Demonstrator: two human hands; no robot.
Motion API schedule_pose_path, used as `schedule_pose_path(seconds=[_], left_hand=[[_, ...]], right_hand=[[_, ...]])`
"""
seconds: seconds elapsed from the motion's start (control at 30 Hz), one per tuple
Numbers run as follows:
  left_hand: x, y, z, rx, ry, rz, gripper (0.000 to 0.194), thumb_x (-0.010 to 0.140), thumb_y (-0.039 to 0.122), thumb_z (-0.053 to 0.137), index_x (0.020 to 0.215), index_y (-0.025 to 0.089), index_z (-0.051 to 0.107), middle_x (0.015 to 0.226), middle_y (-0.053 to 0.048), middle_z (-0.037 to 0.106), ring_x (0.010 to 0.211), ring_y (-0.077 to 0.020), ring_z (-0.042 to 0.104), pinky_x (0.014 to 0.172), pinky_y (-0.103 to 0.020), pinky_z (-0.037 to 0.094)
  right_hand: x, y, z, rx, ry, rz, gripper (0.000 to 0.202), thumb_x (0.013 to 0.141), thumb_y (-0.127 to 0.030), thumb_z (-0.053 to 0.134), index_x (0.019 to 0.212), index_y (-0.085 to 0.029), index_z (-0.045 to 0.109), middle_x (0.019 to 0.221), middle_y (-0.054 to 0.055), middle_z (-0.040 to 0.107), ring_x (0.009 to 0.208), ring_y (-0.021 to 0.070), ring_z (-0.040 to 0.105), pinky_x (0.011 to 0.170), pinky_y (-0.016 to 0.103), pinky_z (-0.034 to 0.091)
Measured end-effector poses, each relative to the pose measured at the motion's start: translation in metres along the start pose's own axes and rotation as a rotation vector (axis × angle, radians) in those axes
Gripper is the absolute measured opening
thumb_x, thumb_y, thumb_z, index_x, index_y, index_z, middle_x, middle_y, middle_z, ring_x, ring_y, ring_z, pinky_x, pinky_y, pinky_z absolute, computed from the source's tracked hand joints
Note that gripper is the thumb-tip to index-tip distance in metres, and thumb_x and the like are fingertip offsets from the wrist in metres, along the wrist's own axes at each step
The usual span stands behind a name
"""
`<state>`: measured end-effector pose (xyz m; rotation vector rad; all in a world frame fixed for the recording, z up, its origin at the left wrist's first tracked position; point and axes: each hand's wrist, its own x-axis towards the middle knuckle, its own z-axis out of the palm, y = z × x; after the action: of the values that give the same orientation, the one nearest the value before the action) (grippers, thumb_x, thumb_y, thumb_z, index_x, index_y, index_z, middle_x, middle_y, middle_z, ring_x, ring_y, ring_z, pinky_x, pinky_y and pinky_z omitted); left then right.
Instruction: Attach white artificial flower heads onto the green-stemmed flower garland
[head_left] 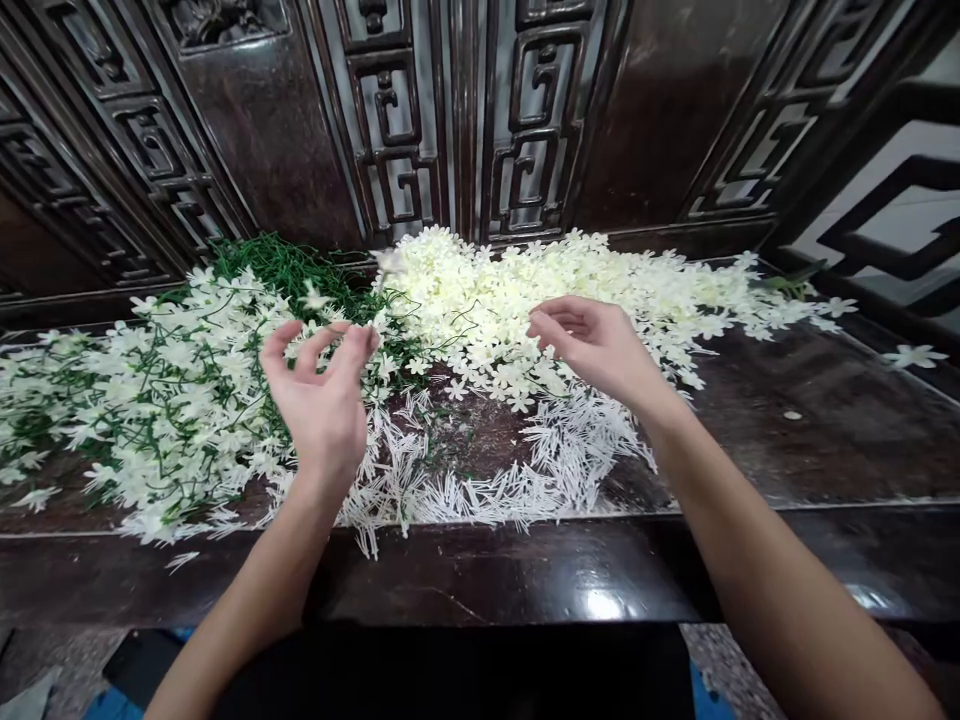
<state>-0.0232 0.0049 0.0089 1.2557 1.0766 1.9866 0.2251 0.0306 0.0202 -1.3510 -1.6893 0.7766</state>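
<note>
My left hand [322, 395] is raised over the green-stemmed flowers, its thumb and index finger together and the other fingers curled apart; what they pinch is too small to make out. A blurred white flower [315, 298] shows just above it. My right hand [589, 340] is closed in a pinch at the edge of the pale yellow-white flower heap [480, 290], with its fingertips' contents hidden. White flowers on green stems [180, 400] spread at the left. Thin white sticks [577, 450] lie in a curved band between and below my hands.
A tangle of green stems [285, 265] lies at the back left. The dark wooden bench [847, 430] has a raised carved back [292, 150]. A single white flower [915, 356] lies at the far right. Blue shows on the floor below the bench.
</note>
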Motion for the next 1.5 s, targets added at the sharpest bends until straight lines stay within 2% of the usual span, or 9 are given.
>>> schedule_pose_path(seconds=[0.17, 0.33, 0.5, 0.63, 0.77, 0.9, 1.0, 1.2, 1.5], left_hand=[[0.008, -0.007, -0.008, 0.081, 0.127, -0.036, 0.023, 0.086, 0.022, 0.063, 0.096, 0.026, 0.043, 0.112, -0.004, 0.063, 0.123, -0.0214, 0.056, 0.11, -0.042, 0.043], [0.002, 0.006, -0.003, 0.28, 0.123, 0.105, 0.05, 0.076, 0.018, 0.071, 0.118, 0.025, 0.045, 0.139, -0.011, 0.048, 0.139, -0.0263, 0.035, 0.116, -0.048, 0.032], [0.004, 0.011, -0.001, 0.393, 0.195, 0.28, 0.04, 0.079, 0.022, 0.069, 0.113, 0.03, 0.049, 0.125, -0.004, 0.055, 0.121, -0.0265, 0.051, 0.097, -0.046, 0.049], [0.009, 0.009, -0.002, 0.324, 0.267, 0.286, 0.043, 0.07, 0.013, 0.074, 0.108, 0.021, 0.056, 0.118, -0.006, 0.058, 0.113, -0.0238, 0.053, 0.096, -0.041, 0.046], [0.009, 0.01, -0.003, 0.329, 0.27, 0.205, 0.059, 0.07, 0.019, 0.077, 0.125, 0.016, 0.055, 0.132, -0.011, 0.055, 0.124, -0.027, 0.048, 0.101, -0.043, 0.042], [0.003, 0.015, -0.002, 0.454, 0.208, 0.313, 0.076, 0.07, 0.018, 0.078, 0.138, 0.022, 0.045, 0.148, -0.01, 0.041, 0.137, -0.029, 0.036, 0.106, -0.045, 0.037], [-0.003, 0.019, 0.003, 0.474, 0.13, 0.463, 0.072, 0.074, 0.014, 0.074, 0.138, 0.026, 0.045, 0.146, -0.007, 0.044, 0.136, -0.0284, 0.038, 0.105, -0.047, 0.039], [-0.009, 0.011, 0.012, 0.416, -0.07, 0.427, 0.041, 0.08, 0.012, 0.067, 0.12, 0.024, 0.06, 0.122, -0.007, 0.061, 0.118, -0.0239, 0.056, 0.099, -0.046, 0.048], [-0.018, 0.0, 0.014, 0.388, -0.338, 0.203, 0.027, 0.083, 0.015, 0.063, 0.109, 0.017, 0.063, 0.106, -0.009, 0.067, 0.099, -0.0205, 0.063, 0.088, -0.042, 0.054]], right_hand=[[0.001, 0.019, 0.001, -0.258, -0.236, 0.017, 0.025, 0.08, -0.032, 0.07, 0.098, -0.014, 0.069, 0.095, 0.013, 0.068, 0.083, 0.0242, 0.065, 0.078, 0.049, 0.057], [-0.001, 0.026, 0.015, -0.312, -0.292, -0.046, 0.029, 0.082, -0.023, 0.067, 0.111, -0.019, 0.069, 0.111, 0.012, 0.066, 0.095, 0.0258, 0.064, 0.087, 0.052, 0.055], [0.005, 0.022, 0.008, -0.193, -0.139, 0.013, 0.025, 0.086, -0.025, 0.059, 0.107, -0.016, 0.069, 0.093, 0.012, 0.071, 0.074, 0.0205, 0.066, 0.068, 0.043, 0.059], [0.009, 0.019, -0.008, -0.145, 0.084, 0.077, 0.033, 0.085, -0.03, 0.058, 0.108, -0.009, 0.067, 0.081, 0.013, 0.072, 0.065, 0.0202, 0.065, 0.057, 0.037, 0.055], [0.011, 0.027, -0.02, -0.246, 0.177, 0.065, 0.037, 0.089, -0.036, 0.051, 0.104, -0.007, 0.068, 0.078, 0.014, 0.07, 0.058, 0.02, 0.062, 0.053, 0.036, 0.051], [0.009, 0.033, -0.018, -0.369, 0.09, 0.034, 0.046, 0.089, -0.044, 0.054, 0.123, -0.014, 0.061, 0.112, 0.019, 0.065, 0.09, 0.0305, 0.065, 0.074, 0.05, 0.055], [0.006, 0.035, -0.004, -0.416, -0.098, -0.026, 0.05, 0.082, -0.044, 0.064, 0.125, -0.02, 0.061, 0.134, 0.017, 0.052, 0.117, 0.0392, 0.053, 0.097, 0.062, 0.043], [0.005, 0.034, 0.017, -0.24, -0.248, -0.142, 0.024, 0.087, -0.019, 0.055, 0.105, -0.016, 0.071, 0.112, 0.013, 0.066, 0.1, 0.0254, 0.063, 0.091, 0.047, 0.052], [0.004, 0.008, 0.006, 0.14, -0.227, -0.062, 0.012, 0.081, -0.025, 0.062, 0.088, -0.016, 0.066, 0.091, 0.007, 0.068, 0.083, 0.018, 0.064, 0.086, 0.044, 0.054]])
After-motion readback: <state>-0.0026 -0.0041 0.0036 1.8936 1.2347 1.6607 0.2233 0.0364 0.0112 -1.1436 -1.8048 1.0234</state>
